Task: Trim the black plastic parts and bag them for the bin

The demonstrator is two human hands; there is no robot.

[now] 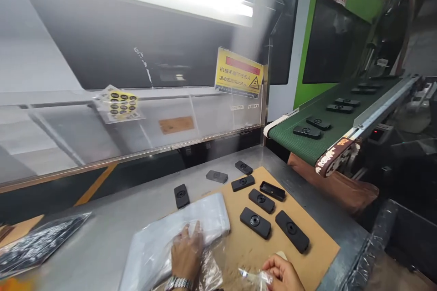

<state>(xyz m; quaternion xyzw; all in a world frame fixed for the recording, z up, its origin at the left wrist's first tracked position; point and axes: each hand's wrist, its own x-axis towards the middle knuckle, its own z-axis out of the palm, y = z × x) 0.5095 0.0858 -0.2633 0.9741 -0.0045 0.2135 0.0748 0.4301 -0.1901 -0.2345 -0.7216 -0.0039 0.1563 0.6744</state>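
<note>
Free room and obstacles on the bench. Bare steel table (112, 227) lies open at left centre — between the stack of clear bags (191, 223) and the dark packet (37, 241) at the near left edge. Black plastic parts (255, 222) crowd the cardboard sheet (321, 248) at right, with narrow gaps between them. Its near strip is bare. The far side is closed by a transparent guard panel (136, 132); the green conveyor (321, 138) overhangs the far right corner.
</note>
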